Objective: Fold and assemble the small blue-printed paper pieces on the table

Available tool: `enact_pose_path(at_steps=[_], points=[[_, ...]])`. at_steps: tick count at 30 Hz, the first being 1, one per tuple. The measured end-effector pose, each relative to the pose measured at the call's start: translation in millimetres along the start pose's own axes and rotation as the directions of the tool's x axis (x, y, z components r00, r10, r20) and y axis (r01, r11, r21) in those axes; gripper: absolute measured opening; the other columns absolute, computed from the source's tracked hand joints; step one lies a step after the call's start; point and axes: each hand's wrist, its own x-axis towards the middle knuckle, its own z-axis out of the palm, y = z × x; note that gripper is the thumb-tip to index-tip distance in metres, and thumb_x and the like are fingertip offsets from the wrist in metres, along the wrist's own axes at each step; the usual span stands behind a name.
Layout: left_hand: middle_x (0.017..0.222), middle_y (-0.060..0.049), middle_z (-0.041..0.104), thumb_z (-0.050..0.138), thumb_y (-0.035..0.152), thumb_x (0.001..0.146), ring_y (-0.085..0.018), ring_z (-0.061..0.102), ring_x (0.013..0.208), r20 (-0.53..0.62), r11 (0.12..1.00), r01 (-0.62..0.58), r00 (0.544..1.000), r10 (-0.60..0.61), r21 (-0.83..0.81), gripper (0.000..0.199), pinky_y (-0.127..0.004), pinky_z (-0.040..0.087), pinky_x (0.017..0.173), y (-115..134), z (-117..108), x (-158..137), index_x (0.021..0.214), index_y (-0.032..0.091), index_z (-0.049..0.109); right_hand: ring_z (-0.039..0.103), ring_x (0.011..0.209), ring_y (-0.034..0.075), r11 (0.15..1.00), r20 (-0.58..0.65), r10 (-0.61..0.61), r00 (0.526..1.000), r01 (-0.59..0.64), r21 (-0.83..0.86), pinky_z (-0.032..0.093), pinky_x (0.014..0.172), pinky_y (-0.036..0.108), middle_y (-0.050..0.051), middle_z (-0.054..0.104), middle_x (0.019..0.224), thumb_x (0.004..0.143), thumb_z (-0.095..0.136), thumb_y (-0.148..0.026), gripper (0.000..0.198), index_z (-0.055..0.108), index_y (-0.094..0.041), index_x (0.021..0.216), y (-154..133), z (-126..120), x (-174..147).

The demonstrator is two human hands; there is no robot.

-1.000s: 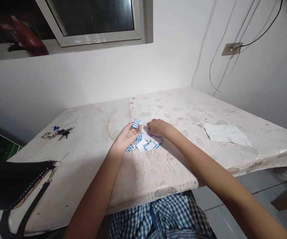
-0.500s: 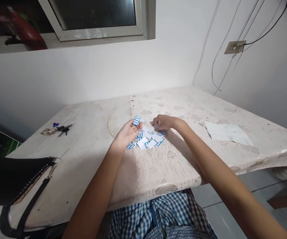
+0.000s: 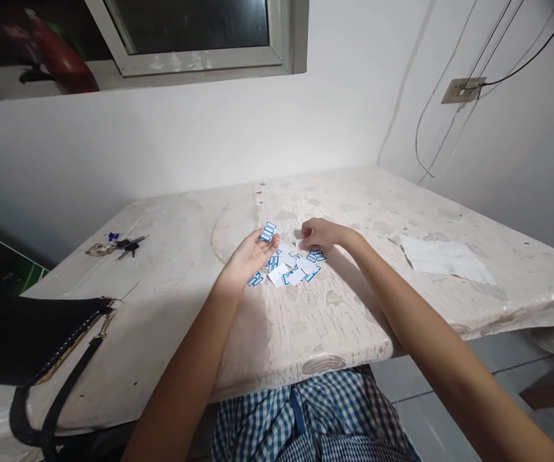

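- Two bare hands at one loose pile (image 3: 277, 276) of small cards, near the middle of the table (image 3: 286, 327).
- Left hand (image 3: 248, 260): palm turned up, fingers loosely curled, gripping a blue-printed card (image 3: 268, 231) near the fingertips. Cannot tell whether just one or several.
- Right hand (image 3: 321, 232): just shifted outward from the middle of the pile, now at its far right edge, fingers bent down and mostly closed. Cannot tell about any hold on a card, with fingertips partly hidden.
- Leaves more of the pile's right side in sight: plain white cards and blue-printed ones, overlapping.
- Seems to mean easier access to that side, with plenty of cards yet unhandled.
- Little change at left: same card, same grip, just beside the pile.
- Well apart from both hands: keys (image 3: 130, 246) and a black bag (image 3: 31, 340) to the left, a white sheet (image 3: 450, 260) to the right.
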Motion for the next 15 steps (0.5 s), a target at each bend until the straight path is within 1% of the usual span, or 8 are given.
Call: enact_pose_path(at_steps=[1, 2, 4, 5, 8, 10, 12, 15], points=[[0.07, -0.009, 0.062, 0.049, 0.012, 0.083, -0.014, 0.064, 0.065, -0.014, 1.0, 0.011, 1.0, -0.011, 0.023, 0.008, -0.022, 0.055, 0.059, -0.3, -0.4, 0.1, 0.085, 0.011, 0.057, 0.054, 0.053, 0.013, 0.993, 0.002, -0.021, 1.0, 0.02, 0.118, 0.04, 0.05, 0.025, 0.001, 0.055, 0.058, 0.064, 0.057, -0.013, 0.006, 0.055, -0.015, 0.068, 0.2, -1.7, -0.7], [0.069, -0.009, 0.062, 0.049, 0.012, 0.083, -0.015, 0.064, 0.065, -0.025, 0.998, 0.026, 0.999, -0.025, 0.054, 0.009, -0.022, 0.055, 0.059, -0.8, -0.8, 0.1, 0.085, 0.01, 0.058, 0.054, 0.052, 0.013, 0.968, -0.004, -0.052, 0.999, 0.051, 0.245, 0.042, 0.052, 0.025, 0.0, 0.055, 0.057, 0.065, 0.056, -0.012, 0.005, 0.054, -0.015, 0.069, -0.4, -3.0, -1.4], [0.069, -0.01, 0.062, 0.047, 0.011, 0.084, -0.015, 0.064, 0.066, -0.026, 0.991, 0.054, 0.998, -0.051, 0.121, 0.011, -0.023, 0.055, 0.061, -2.1, -1.5, -0.3, 0.085, 0.009, 0.058, 0.056, 0.054, 0.012, 0.882, -0.05, -0.146, 0.988, 0.153, 0.447, 0.046, 0.057, 0.027, 0.0, 0.057, 0.059, 0.066, 0.055, -0.012, 0.006, 0.055, -0.014, 0.072, -4.1, -3.6, -1.7], [0.069, -0.01, 0.063, 0.047, 0.01, 0.084, -0.015, 0.064, 0.066, -0.015, 0.987, 0.063, 0.998, -0.061, 0.148, 0.012, -0.022, 0.055, 0.062, -2.6, -1.7, -0.7, 0.086, 0.008, 0.058, 0.057, 0.057, 0.012, 0.838, -0.093, -0.198, 0.976, 0.218, 0.5, 0.047, 0.06, 0.028, 0.001, 0.058, 0.062, 0.065, 0.056, -0.013, 0.007, 0.057, -0.014, 0.072, -7.0, -2.8, -1.3], [0.069, -0.01, 0.064, 0.046, 0.007, 0.084, -0.014, 0.065, 0.064, 0.032, 0.981, 0.063, 0.997, -0.07, 0.184, 0.014, -0.021, 0.055, 0.064, -3.6, -1.8, -1.6, 0.088, 0.005, 0.059, 0.059, 0.07, 0.013, 0.749, -0.212, -0.33, 0.92, 0.392, 0.534, 0.047, 0.071, 0.029, 0.003, 0.061, 0.074, 0.063, 0.058, -0.014, 0.008, 0.061, -0.012, 0.07, -16.7, 3.6, 2.0], [0.068, -0.009, 0.065, 0.045, 0.007, 0.084, -0.014, 0.065, 0.063, 0.038, 0.981, 0.065, 0.997, -0.074, 0.182, 0.015, -0.021, 0.055, 0.063, -3.4, -1.7, -1.7, 0.09, 0.005, 0.059, 0.058, 0.075, 0.013, 0.708, -0.276, -0.377, 0.884, 0.467, 0.529, 0.047, 0.076, 0.029, 0.004, 0.06, 0.082, 0.064, 0.057, -0.015, 0.007, 0.062, -0.012, 0.067, -21.8, 9.7, 5.3], [0.067, -0.009, 0.065, 0.044, 0.007, 0.084, -0.014, 0.066, 0.062, 0.03, 0.983, 0.069, 0.997, -0.075, 0.172, 0.017, -0.022, 0.056, 0.063, -3.1, -1.7, -1.3, 0.093, 0.005, 0.059, 0.058, 0.076, 0.012, 0.687, -0.342, -0.379, 0.86, 0.509, 0.519, 0.046, 0.077, 0.029, 0.004, 0.059, 0.086, 0.065, 0.055, -0.015, 0.009, 0.063, -0.012, 0.069, -24.5, 15.8, 8.7], [0.068, -0.01, 0.066, 0.045, 0.007, 0.084, -0.015, 0.067, 0.063, 0.041, 0.987, 0.065, 0.997, -0.072, 0.146, 0.019, -0.023, 0.057, 0.064, -2.6, -2.4, -0.5, 0.097, 0.005, 0.059, 0.057, 0.075, 0.012, 0.701, -0.403, -0.322, 0.857, 0.502, 0.507, 0.046, 0.075, 0.028, 0.004, 0.058, 0.085, 0.066, 0.054, -0.013, 0.012, 0.061, -0.012, 0.076, -25.6, 23.5, 12.5]])
